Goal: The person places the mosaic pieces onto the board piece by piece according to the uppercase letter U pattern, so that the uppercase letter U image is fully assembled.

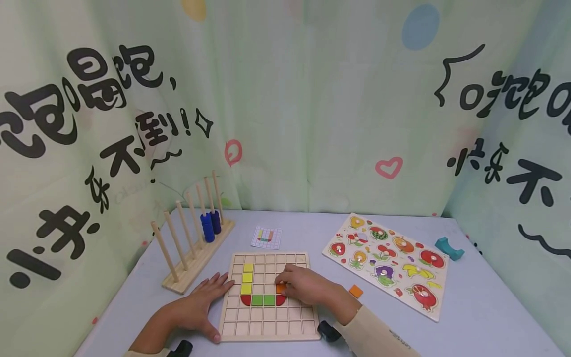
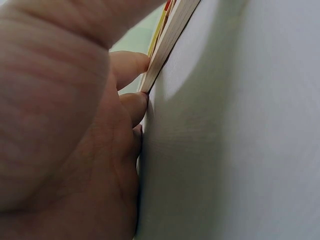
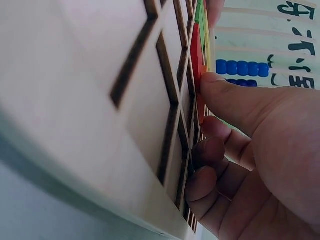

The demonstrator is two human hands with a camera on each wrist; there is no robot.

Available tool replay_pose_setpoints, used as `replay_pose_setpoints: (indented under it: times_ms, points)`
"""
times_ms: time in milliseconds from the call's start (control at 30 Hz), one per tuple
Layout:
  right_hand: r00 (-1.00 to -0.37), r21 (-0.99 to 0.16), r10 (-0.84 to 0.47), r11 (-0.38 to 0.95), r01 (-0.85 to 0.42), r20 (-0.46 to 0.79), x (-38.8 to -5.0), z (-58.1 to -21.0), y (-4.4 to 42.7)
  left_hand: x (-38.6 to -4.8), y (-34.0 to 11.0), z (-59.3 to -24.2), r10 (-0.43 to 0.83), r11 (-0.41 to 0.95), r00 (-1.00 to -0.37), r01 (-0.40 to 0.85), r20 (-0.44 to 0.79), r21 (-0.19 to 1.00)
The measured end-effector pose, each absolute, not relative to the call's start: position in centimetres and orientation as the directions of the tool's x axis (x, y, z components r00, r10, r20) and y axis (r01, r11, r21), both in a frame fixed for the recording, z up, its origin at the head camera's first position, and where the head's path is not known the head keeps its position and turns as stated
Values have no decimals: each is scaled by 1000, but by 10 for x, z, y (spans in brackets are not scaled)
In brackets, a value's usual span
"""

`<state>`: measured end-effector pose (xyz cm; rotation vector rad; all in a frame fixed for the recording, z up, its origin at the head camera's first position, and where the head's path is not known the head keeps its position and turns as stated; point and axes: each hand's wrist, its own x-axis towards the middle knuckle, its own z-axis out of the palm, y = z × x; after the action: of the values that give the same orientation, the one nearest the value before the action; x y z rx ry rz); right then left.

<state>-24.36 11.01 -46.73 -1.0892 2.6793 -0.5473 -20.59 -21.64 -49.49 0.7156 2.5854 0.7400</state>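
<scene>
A wooden grid board (image 1: 232,325) lies on the table. In it, yellow square tiles (image 1: 247,277) form a column, with green square tiles (image 1: 263,300) between two rounded red tiles (image 1: 246,300) below. My right hand (image 1: 308,285) pinches an orange square tile (image 1: 280,287) at a cell above the right red tile; in the right wrist view its thumb and finger are at the orange tile (image 3: 202,105). My left hand (image 1: 200,307) lies spread along the board's left edge, fingertips and thumb touching it. The left wrist view shows fingers (image 2: 131,67) against the board's side.
A loose orange tile (image 1: 355,291) lies right of my right hand. Behind the board is a small pattern card (image 1: 266,237). A peg stand (image 1: 187,272) with blue beads (image 1: 207,228) stands left; a fruit puzzle board (image 1: 388,263) and a teal curved block (image 1: 449,249) lie right.
</scene>
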Motion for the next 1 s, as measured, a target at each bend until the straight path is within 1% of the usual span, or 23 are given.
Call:
replay_pose_setpoints:
  times_ms: [400,567,867,1000]
  points:
    - [-713,-432,-700,658,-617,-49,-242,-464,112,-206,-216,-496,548,741,-812,359,-201,568]
    - [-704,-417,-708,657,-628,-54,-240,-462,117,-206,-216,-494,548,740,-810,352,-210,573]
    - [-721,-405,-689,681,-610,-74,-233,-456,140,-204,-217,-493,578,717,-795,387,-183,580]
    - [-748,-406,-657,711,-574,-95,-228,-453,153,-204,-217,-493,580,714,-795,394,-174,579]
